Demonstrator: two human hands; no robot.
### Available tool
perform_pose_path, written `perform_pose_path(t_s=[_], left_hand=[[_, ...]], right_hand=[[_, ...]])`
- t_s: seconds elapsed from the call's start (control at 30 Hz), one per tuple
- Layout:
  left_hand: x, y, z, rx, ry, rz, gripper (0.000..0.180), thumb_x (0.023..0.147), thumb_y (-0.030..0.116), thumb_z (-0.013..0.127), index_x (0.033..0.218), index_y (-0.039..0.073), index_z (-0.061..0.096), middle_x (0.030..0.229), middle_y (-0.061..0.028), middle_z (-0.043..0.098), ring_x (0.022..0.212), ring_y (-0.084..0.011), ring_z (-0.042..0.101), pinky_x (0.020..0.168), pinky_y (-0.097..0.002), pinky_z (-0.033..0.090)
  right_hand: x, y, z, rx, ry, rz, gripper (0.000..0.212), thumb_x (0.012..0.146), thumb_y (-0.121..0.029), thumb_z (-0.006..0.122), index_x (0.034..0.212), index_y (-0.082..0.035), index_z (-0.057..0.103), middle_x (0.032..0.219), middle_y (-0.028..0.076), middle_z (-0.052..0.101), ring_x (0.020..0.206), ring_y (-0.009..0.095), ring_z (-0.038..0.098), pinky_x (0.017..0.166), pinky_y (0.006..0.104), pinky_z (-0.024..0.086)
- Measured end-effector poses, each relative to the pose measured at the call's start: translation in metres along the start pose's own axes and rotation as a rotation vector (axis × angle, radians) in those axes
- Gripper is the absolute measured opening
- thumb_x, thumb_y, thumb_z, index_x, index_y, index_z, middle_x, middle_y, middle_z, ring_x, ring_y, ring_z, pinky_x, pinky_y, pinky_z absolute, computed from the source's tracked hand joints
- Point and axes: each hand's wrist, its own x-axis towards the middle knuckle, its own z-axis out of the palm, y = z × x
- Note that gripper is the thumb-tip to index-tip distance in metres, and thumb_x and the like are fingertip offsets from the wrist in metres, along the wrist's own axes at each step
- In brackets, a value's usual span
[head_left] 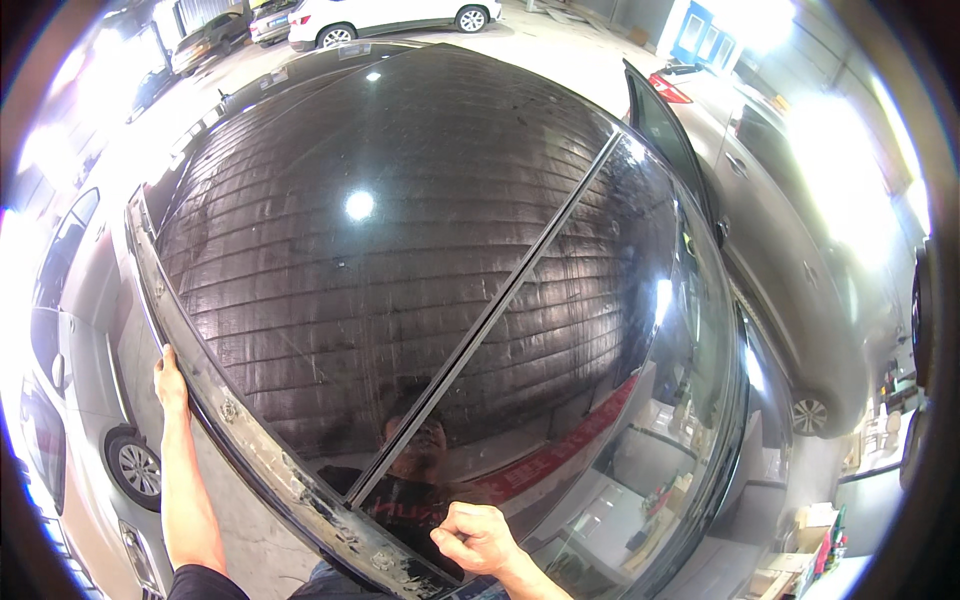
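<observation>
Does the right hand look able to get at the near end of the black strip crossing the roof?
Probably yes: the right hand is close to that end of the black strip, with nothing visible between them.

Car workshop, white car, taupe car

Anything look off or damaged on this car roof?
Yes: the roof-edge strip by the left hand looks grimy, with ragged clumps of residue toward its near end. That's odd beside the smooth, glossy dark roof panel. Can't tell whether it's damage or old adhesive.
</observation>
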Motion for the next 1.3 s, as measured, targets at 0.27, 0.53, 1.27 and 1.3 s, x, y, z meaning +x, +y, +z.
perform_pose_path(t_s=[0.27, 0.53, 1.27, 1.3], left_hand=[[-0.004, 0.004, 0.001, 0.042, 0.019, 0.014, 0.079, 0.097, 0.059, 0.055, 0.142, -0.005, 0.05, 0.134, -0.0219, 0.061, 0.123, -0.031, 0.059, 0.105, -0.04, 0.043], [-0.004, 0.003, 0.0, -0.009, -0.008, 0.007, 0.078, 0.099, 0.058, 0.053, 0.144, -0.005, 0.049, 0.134, -0.0199, 0.061, 0.121, -0.0288, 0.059, 0.104, -0.0391, 0.044], [-0.011, 0.012, 0.002, 0.011, -0.012, -0.012, 0.075, 0.099, 0.057, 0.053, 0.143, -0.004, 0.05, 0.134, -0.0173, 0.062, 0.12, -0.0275, 0.06, 0.103, -0.0386, 0.045], [-0.012, 0.013, 0.004, 0.008, -0.013, -0.014, 0.075, 0.099, 0.057, 0.053, 0.143, -0.004, 0.05, 0.134, -0.0171, 0.062, 0.119, -0.0274, 0.06, 0.103, -0.0387, 0.045]], right_hand=[[-0.001, 0.002, 0.001, -0.004, 0.025, -0.033, 0.015, 0.08, -0.003, 0.074, 0.071, -0.002, 0.063, 0.064, 0.007, 0.057, 0.052, 0.022, 0.056, 0.048, 0.0329, 0.041], [-0.002, 0.001, 0.001, 0.005, 0.008, 0.017, 0.016, 0.08, -0.004, 0.075, 0.071, -0.003, 0.062, 0.064, 0.007, 0.056, 0.053, 0.022, 0.056, 0.048, 0.0334, 0.042], [-0.002, -0.001, -0.002, -0.019, 0.005, -0.007, 0.017, 0.082, -0.006, 0.075, 0.071, -0.003, 0.062, 0.064, 0.007, 0.055, 0.053, 0.023, 0.056, 0.049, 0.034, 0.043], [-0.002, 0.0, -0.002, -0.023, 0.005, -0.001, 0.017, 0.082, -0.006, 0.075, 0.071, -0.003, 0.062, 0.064, 0.007, 0.055, 0.053, 0.023, 0.056, 0.049, 0.034, 0.043]])
